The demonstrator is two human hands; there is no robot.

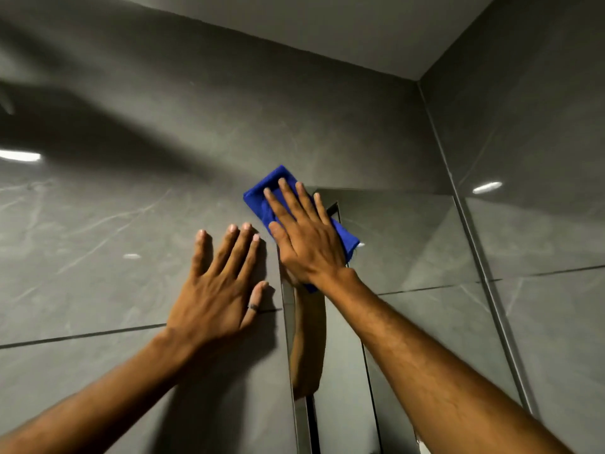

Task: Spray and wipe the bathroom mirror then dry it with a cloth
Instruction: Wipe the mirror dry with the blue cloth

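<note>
Two hands are raised: the right hand [306, 237], fingers spread flat, presses a folded blue cloth [262, 191] over the mirror's [409, 244] top-left corner, while the left hand [219, 283], fingers spread, lies flat on the adjacent grey wall tile [98, 257].

One head-worn view only. It tilts upward, close to the grey tiled wall [131, 224], facing the mirror's [409, 240] upper corner and the ceiling [327, 27].
</note>
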